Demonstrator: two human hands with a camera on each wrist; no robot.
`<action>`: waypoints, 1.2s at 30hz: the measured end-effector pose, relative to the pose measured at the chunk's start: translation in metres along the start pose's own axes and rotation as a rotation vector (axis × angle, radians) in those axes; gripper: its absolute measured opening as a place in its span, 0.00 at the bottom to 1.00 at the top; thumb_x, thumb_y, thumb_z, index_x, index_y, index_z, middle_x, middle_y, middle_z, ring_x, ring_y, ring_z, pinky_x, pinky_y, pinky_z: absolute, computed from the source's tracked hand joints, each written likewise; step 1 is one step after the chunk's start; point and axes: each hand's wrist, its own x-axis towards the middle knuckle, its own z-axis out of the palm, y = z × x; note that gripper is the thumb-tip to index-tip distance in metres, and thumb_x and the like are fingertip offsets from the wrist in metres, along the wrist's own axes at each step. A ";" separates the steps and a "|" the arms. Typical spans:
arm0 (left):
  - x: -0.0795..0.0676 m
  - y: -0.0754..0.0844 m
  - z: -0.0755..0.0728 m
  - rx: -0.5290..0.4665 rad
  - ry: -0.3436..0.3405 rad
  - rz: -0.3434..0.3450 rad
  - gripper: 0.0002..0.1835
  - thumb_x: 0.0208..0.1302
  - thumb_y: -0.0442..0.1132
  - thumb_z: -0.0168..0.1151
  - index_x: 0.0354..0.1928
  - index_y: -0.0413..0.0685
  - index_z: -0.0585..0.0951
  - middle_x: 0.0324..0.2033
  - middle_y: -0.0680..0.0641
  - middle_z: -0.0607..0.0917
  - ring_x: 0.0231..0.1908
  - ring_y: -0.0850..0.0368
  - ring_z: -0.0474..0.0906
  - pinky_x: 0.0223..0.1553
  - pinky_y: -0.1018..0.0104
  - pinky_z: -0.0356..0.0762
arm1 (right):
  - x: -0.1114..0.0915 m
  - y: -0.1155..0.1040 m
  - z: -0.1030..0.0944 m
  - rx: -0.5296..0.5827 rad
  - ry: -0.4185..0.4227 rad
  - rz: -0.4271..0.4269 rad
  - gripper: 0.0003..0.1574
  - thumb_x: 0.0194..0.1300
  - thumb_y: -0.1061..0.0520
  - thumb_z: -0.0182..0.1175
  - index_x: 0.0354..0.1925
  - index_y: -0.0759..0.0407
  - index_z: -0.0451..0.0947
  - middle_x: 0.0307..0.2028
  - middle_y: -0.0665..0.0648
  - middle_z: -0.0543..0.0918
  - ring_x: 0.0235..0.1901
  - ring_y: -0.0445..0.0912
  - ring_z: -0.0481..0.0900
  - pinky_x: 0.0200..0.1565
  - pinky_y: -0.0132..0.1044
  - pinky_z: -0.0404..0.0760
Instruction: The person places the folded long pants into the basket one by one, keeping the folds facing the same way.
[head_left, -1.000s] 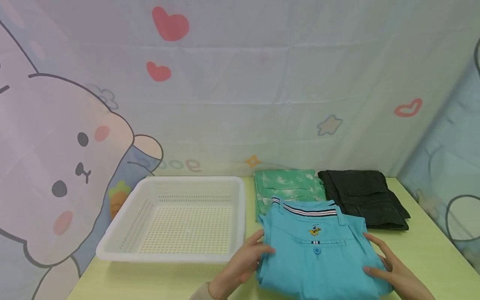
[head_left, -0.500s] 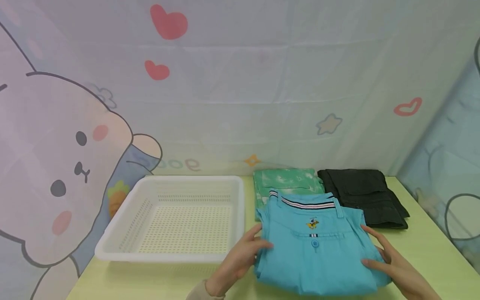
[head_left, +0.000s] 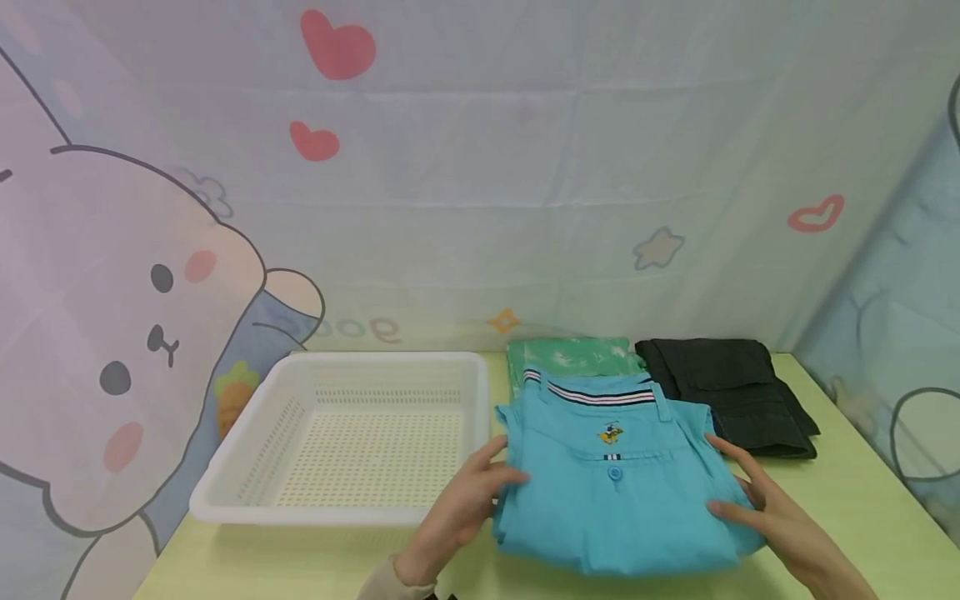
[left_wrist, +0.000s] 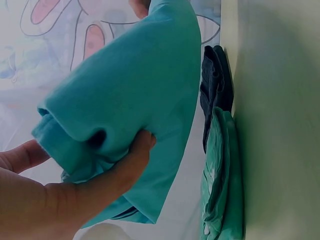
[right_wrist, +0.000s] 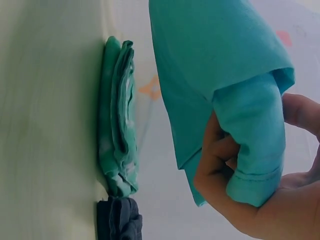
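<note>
Folded blue trousers point(head_left: 600, 500), with a striped waistband lining, a small embroidered emblem and a buttoned back pocket, are held up between both hands. My left hand point(head_left: 468, 500) grips their left side; in the left wrist view its thumb point(left_wrist: 135, 162) presses into the cloth. My right hand point(head_left: 772, 521) holds the opposite side, and the right wrist view shows fingers curled under a folded edge point(right_wrist: 255, 145). In both wrist views the trousers hang clear above the table. Their upper part overlaps a folded green garment point(head_left: 573, 357) in the head view.
Left of the trousers stands a white perforated plastic basket point(head_left: 480, 442) with nothing in it. A folded black garment point(head_left: 727, 392) lies beside the green one at the back right of the pale yellow table point(head_left: 855, 492). Behind hangs a printed cloth backdrop point(head_left: 480, 208).
Both hands have raised the blue trousers and carried them a little left and away from the body, covering more of the green garment. The basket and black garment stay put.
</note>
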 end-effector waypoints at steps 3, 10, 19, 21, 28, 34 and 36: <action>-0.001 0.002 -0.003 0.003 0.002 0.003 0.39 0.56 0.34 0.53 0.68 0.39 0.47 0.60 0.29 0.62 0.59 0.38 0.62 0.57 0.42 0.62 | 0.002 -0.002 0.002 0.001 0.010 -0.026 0.51 0.62 0.55 0.53 0.68 0.36 0.29 0.67 0.71 0.30 0.63 0.71 0.44 0.50 0.56 0.67; -0.002 0.006 -0.009 -0.006 0.002 0.033 0.41 0.56 0.34 0.54 0.68 0.38 0.45 0.61 0.28 0.61 0.59 0.38 0.61 0.57 0.44 0.62 | 0.006 -0.007 0.007 0.025 0.028 -0.055 0.53 0.61 0.56 0.54 0.68 0.37 0.29 0.66 0.73 0.34 0.63 0.72 0.44 0.51 0.55 0.66; 0.000 0.009 -0.018 -0.009 0.014 0.050 0.39 0.58 0.35 0.53 0.68 0.40 0.46 0.63 0.29 0.57 0.61 0.37 0.60 0.57 0.47 0.64 | 0.012 -0.014 0.014 0.068 0.031 -0.020 0.53 0.61 0.55 0.55 0.69 0.46 0.28 0.64 0.77 0.48 0.60 0.66 0.58 0.51 0.50 0.70; 0.000 0.010 -0.019 -0.013 0.008 0.064 0.38 0.58 0.36 0.53 0.68 0.42 0.47 0.63 0.31 0.57 0.60 0.38 0.61 0.56 0.48 0.65 | 0.013 -0.014 0.015 0.069 0.034 -0.019 0.53 0.61 0.55 0.55 0.69 0.48 0.29 0.63 0.77 0.50 0.58 0.64 0.61 0.50 0.49 0.71; -0.003 0.014 -0.024 -0.027 0.007 0.095 0.37 0.59 0.37 0.53 0.68 0.46 0.50 0.64 0.32 0.57 0.60 0.38 0.61 0.55 0.50 0.67 | 0.017 -0.017 0.018 0.094 0.018 -0.061 0.49 0.61 0.56 0.54 0.68 0.46 0.32 0.62 0.77 0.52 0.55 0.58 0.68 0.48 0.48 0.73; -0.006 0.018 -0.028 -0.045 0.013 0.101 0.38 0.58 0.38 0.54 0.68 0.45 0.48 0.63 0.30 0.57 0.60 0.37 0.61 0.56 0.52 0.66 | 0.019 -0.024 0.021 0.125 -0.001 -0.099 0.48 0.62 0.56 0.53 0.68 0.45 0.33 0.61 0.75 0.56 0.48 0.44 0.74 0.48 0.45 0.74; -0.006 0.019 -0.031 -0.046 0.027 0.101 0.38 0.58 0.39 0.54 0.68 0.46 0.49 0.62 0.30 0.58 0.59 0.37 0.63 0.55 0.52 0.68 | 0.020 -0.026 0.023 0.129 -0.004 -0.114 0.48 0.62 0.56 0.53 0.68 0.46 0.32 0.61 0.74 0.56 0.47 0.41 0.74 0.48 0.45 0.74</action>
